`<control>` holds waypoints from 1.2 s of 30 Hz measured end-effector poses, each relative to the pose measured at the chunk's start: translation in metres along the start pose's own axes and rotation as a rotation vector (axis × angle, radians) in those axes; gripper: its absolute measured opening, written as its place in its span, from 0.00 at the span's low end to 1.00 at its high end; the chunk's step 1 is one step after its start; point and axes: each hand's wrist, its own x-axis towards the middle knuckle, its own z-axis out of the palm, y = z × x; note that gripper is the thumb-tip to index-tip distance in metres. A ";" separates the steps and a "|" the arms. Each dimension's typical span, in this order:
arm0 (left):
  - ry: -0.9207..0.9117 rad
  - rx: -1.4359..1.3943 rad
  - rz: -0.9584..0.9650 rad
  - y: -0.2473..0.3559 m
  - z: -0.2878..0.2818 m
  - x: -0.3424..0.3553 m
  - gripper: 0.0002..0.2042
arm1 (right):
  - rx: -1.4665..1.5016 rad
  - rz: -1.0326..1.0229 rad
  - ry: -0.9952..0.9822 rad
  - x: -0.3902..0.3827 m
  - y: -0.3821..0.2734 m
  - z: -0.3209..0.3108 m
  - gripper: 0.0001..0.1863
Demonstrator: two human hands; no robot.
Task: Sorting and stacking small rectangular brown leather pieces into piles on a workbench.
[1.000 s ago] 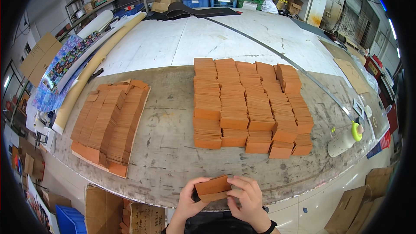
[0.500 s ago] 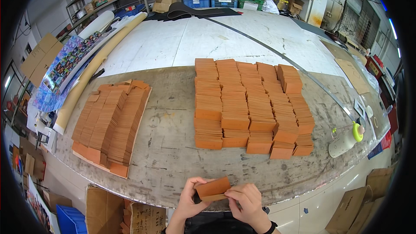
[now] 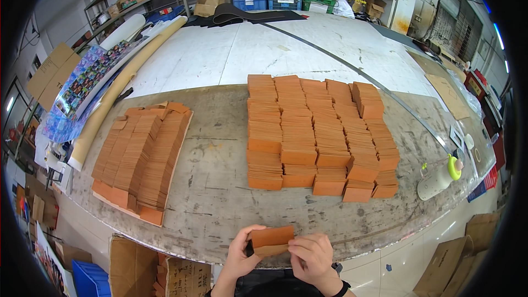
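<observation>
Near the table's front edge, my left hand (image 3: 242, 252) grips the left end of a folded orange-brown leather piece (image 3: 273, 236). Its back panel stands up and a paler flap shows along the front. My right hand (image 3: 312, 257) pinches the right end of that flap between thumb and fingers. Beyond my hands, to the right, stand several packed rows of similar orange-brown pieces (image 3: 322, 132). At the left, more such pieces (image 3: 140, 154) lie in overlapping rows on a pale board (image 3: 126, 211).
A white bottle with a yellow-green lid (image 3: 437, 179) stands at the table's right. A long metal strip (image 3: 352, 67) crosses the far half. Rolled sheets (image 3: 129, 74) line the left edge. Below the table are an open cardboard box (image 3: 132, 267) and a blue bin (image 3: 91, 279).
The folded leather piece has turned slightly, so its upper edge lies more level and more of the pale flap shows. Both hands keep their grip almost in place.
</observation>
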 end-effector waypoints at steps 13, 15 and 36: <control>0.016 0.005 -0.012 0.005 0.003 0.001 0.26 | -0.140 0.049 -0.108 0.015 -0.002 -0.003 0.17; 0.020 0.004 -0.017 0.006 0.004 0.001 0.26 | -0.130 0.045 -0.088 0.015 -0.002 -0.003 0.16; 0.008 -0.017 -0.009 0.001 0.000 0.001 0.29 | -0.139 0.047 -0.127 0.017 -0.004 -0.008 0.17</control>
